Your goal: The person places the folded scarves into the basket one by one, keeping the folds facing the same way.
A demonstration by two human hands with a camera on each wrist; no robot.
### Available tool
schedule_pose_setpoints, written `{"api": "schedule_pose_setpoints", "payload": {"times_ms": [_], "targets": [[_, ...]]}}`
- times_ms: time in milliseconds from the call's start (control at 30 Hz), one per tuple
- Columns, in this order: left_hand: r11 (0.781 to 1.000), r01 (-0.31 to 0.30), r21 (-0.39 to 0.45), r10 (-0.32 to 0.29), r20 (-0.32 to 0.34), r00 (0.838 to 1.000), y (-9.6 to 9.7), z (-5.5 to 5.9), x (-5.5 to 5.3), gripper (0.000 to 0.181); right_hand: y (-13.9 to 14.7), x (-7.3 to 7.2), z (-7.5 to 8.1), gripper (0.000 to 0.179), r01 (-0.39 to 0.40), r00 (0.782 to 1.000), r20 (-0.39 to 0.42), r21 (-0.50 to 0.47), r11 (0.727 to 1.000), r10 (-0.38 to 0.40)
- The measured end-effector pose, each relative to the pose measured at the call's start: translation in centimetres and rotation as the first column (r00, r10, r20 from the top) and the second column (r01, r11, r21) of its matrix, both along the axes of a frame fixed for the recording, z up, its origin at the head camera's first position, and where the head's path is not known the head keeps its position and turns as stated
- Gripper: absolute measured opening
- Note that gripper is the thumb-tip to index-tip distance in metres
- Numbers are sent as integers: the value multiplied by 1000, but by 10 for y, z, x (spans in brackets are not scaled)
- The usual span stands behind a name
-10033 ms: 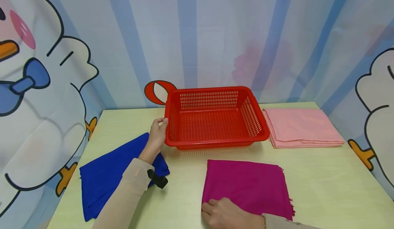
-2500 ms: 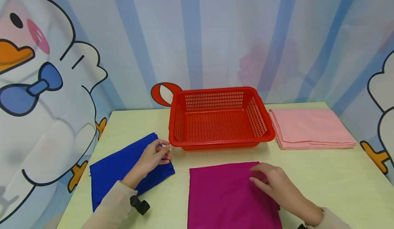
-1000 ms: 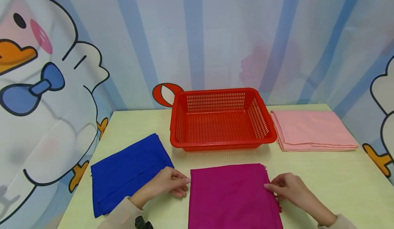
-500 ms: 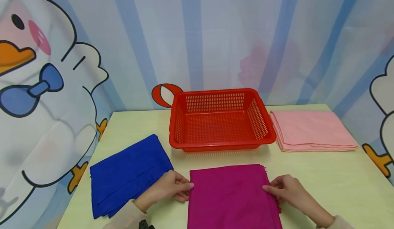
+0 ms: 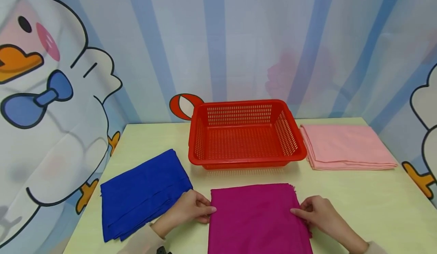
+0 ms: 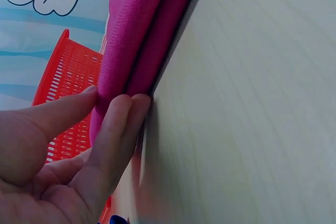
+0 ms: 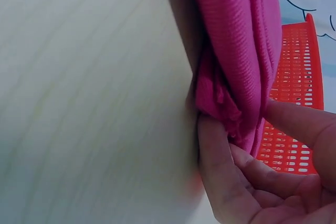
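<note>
A folded magenta cloth (image 5: 254, 220) lies at the front of the table, its layers showing in both wrist views. My left hand (image 5: 187, 210) pinches its left edge, thumb on top and fingers (image 6: 113, 129) at the lower layers. On the opposite side my right hand (image 5: 319, 214) pinches the right edge, where a frayed border hangs by the fingers (image 7: 215, 150). In the right wrist view the fingertips reach beneath the magenta cloth (image 7: 236, 51). Just left of the left hand lies a folded blue cloth (image 5: 143, 193).
A red perforated plastic basket (image 5: 247, 163) stands behind the magenta cloth with nothing in it. Right of the basket is a folded pink cloth (image 5: 348, 146). A printed curtain (image 5: 246, 38) backs the pale wooden table (image 5: 358, 193).
The magenta cloth now lies turned, its frayed side still right. My left hand left the basket rim, passed over the blue cloth and took the magenta cloth's left edge; my right hand moved to its right edge.
</note>
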State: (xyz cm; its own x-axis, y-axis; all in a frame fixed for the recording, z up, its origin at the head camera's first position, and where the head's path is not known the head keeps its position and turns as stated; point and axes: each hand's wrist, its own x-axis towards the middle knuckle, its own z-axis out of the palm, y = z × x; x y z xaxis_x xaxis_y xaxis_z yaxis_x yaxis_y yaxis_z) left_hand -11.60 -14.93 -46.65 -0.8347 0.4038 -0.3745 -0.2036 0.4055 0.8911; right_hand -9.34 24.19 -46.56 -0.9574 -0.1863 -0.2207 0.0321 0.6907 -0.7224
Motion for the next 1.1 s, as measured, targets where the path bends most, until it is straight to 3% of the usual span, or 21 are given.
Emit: {"api": "schedule_pose_setpoints", "payload": {"times_ms": [300, 500, 767, 1100], "targets": [[1000, 27, -13, -28, -31, 999, 2, -1, 2, 15, 2, -2, -2, 27, -26, 999, 33, -54, 998, 28], [999, 27, -37, -30, -77, 997, 5, -3, 3, 15, 3, -2, -4, 27, -39, 999, 7, -60, 997, 39], [998, 41, -40, -46, -115, 992, 7, -1, 1, 16, 3, 0, -4, 27, 18, 998, 58, -103, 994, -12], [998, 6, 61, -8, 28, 1000, 4, -3, 2, 15, 2, 0, -4, 29, 81, 988, 142, -172, 982, -56]]}}
